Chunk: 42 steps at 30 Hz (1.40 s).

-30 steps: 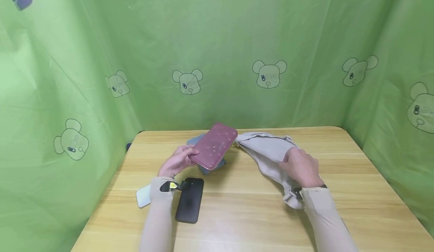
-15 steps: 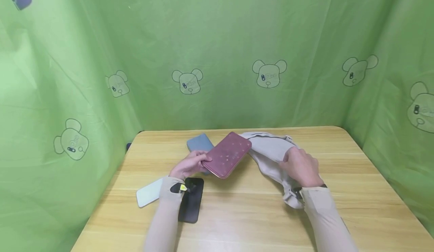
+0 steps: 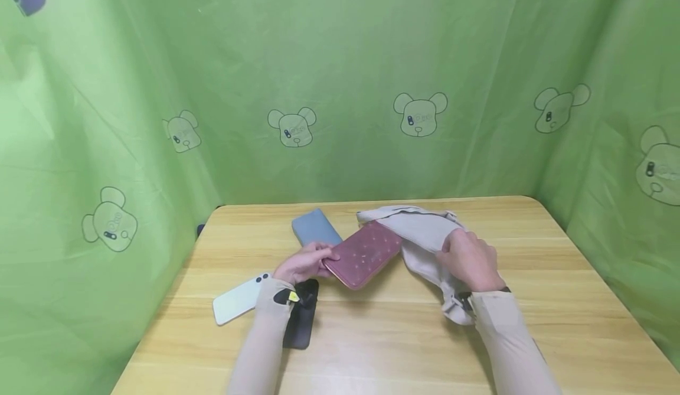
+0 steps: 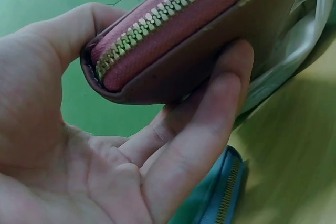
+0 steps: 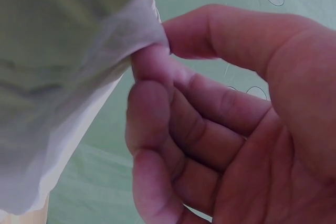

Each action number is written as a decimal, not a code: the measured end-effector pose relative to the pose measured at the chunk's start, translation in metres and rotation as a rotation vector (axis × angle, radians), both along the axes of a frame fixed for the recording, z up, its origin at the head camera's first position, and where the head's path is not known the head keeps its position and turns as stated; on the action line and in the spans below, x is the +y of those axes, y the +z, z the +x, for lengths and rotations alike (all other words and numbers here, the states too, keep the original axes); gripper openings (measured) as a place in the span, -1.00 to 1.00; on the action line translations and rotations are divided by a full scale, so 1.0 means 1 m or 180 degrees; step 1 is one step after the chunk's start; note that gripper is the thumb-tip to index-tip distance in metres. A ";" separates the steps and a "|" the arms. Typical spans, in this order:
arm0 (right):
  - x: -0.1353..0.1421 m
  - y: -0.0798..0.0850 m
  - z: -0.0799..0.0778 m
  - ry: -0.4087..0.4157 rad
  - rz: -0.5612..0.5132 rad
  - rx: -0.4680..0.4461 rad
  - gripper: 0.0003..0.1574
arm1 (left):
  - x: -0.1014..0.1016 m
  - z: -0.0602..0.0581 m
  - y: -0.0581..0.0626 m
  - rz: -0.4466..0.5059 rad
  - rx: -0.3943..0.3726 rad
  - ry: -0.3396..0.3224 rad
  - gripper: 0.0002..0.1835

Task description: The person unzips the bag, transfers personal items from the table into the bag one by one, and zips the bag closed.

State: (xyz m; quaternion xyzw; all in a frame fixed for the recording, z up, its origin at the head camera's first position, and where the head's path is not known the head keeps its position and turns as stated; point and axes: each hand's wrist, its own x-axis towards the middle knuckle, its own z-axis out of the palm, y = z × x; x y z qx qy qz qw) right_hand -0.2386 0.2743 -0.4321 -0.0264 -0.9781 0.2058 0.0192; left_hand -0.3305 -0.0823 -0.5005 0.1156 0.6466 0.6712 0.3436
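Note:
My left hand (image 3: 305,263) holds a maroon zip-around wallet (image 3: 366,255) by its near left corner, thumb on top and fingers underneath. The wallet's gold zip (image 4: 168,6) shows close up in the left wrist view. At its far right end, the wallet overlaps the mouth of a light grey cloth bag (image 3: 422,229). My right hand (image 3: 470,261) pinches the bag's edge between thumb and forefinger, lifting the cloth (image 5: 68,72) in the right wrist view. The bag's inside is hidden in the head view.
Behind my left hand lies a blue zip wallet (image 3: 317,227). A white phone (image 3: 234,302) lies left of my left wrist, and a black phone (image 3: 301,327) is partly covered by that wrist. Green curtain (image 3: 350,165) surrounds the wooden table (image 3: 404,348).
My left hand has carried the maroon wallet right and nearer to me, up to the bag's mouth, uncovering the blue wallet and more of the white phone. My right hand keeps its pinch on the bag.

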 end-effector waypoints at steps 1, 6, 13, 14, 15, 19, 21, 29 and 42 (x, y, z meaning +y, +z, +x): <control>0.000 0.000 0.000 0.0010 -0.0001 0.0007 -0.75 | 0.001 0.000 -0.001 -0.0015 0.0002 0.0011 -0.67; -0.001 0.002 0.001 0.0044 0.0004 0.0025 -0.78 | 0.008 0.002 -0.005 0.0019 -0.0016 0.0067 -0.77; -0.003 0.000 0.001 0.0095 0.0009 0.0079 -0.81 | 0.020 0.002 -0.014 0.0107 -0.0093 0.0130 -0.87; -0.003 -0.001 0.001 0.0106 0.0008 0.0082 -0.81 | 0.022 0.003 -0.015 0.0123 -0.0120 0.0141 -0.89; -0.003 -0.002 0.001 0.0117 0.0006 0.0087 -0.81 | 0.025 0.003 -0.017 0.0139 -0.0132 0.0140 -0.90; -0.003 -0.004 0.001 0.0157 0.0013 0.0073 -0.81 | 0.035 0.006 -0.019 0.0180 -0.0198 0.0187 -0.93; -0.003 -0.005 0.001 0.0170 0.0017 0.0059 -0.82 | 0.040 0.008 -0.019 0.0196 -0.0226 0.0228 -0.92; -0.003 -0.005 0.000 0.0246 0.0026 0.0111 -0.86 | 0.061 0.015 -0.020 0.0453 -0.0438 0.0476 -0.91; -0.012 -0.005 0.000 0.0489 0.0011 0.0207 -0.86 | 0.095 0.032 -0.021 0.0781 -0.0421 0.1031 -0.55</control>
